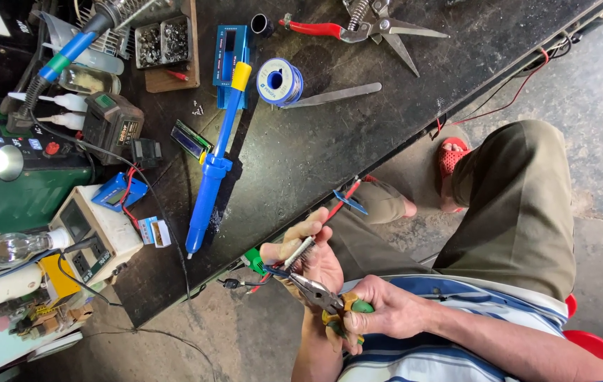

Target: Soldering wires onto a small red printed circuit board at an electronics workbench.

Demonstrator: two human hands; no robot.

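Dark workbench (330, 141) fills my view, with a blue desoldering pump (215, 166) and solder spool (279, 81) on it. Below its edge, my left hand (301, 255) pinches a grey cable (300, 252); my right hand (379, 311) grips pliers (319, 293), tips at the cable.

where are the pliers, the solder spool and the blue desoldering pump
pliers (313, 288), head view, on the metal jaws above the green and yellow handles
solder spool (279, 81), head view, on the blue and white face
blue desoldering pump (211, 185), head view, on the middle of its barrel
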